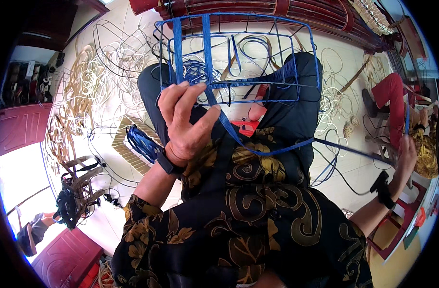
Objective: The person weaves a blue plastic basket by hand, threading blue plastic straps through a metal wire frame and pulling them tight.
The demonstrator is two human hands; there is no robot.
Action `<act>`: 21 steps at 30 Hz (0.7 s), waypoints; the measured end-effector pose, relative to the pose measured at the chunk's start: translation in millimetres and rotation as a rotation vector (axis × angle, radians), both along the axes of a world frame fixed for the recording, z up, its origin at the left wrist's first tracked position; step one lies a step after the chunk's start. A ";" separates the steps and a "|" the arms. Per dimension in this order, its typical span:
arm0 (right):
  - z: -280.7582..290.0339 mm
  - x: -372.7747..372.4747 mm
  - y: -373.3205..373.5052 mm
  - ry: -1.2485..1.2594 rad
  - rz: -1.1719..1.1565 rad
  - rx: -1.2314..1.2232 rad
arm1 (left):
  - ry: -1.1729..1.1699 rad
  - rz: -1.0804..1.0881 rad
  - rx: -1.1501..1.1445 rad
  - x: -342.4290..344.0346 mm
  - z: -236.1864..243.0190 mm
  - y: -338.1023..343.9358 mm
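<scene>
A wire frame basket (303,98), wrapped partly in blue strapping, rests across my knees. Two flat blue bands (207,48) run from its far rim toward me. At the near rim, my left hand (187,117) has its fingers curled at a blue strap (226,126), pressing it near the wire. From there the strap sags over my lap and stretches off to the right. Far out at the right side, my right hand (407,151) is closed on the strap, arm extended. Its fingers are small and partly hidden.
Loose cane and cord coils (87,77) cover the floor at left. A bundle of blue strapping (140,140) lies beside my left knee. A dark red wooden bench (315,12) stands beyond the basket. Another person's red-trousered leg (391,98) is at right, near stools.
</scene>
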State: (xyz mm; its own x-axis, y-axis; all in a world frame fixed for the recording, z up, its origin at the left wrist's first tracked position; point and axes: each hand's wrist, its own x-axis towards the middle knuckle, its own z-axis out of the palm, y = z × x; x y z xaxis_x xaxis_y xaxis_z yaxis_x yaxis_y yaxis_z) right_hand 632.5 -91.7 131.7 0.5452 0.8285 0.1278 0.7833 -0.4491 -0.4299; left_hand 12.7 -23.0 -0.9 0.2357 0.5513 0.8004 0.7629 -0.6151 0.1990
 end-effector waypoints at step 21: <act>-80.0 -449.9 101.8 1.332 0.787 -0.455 | 0.005 -0.097 -0.078 -0.6 6.9 -27.0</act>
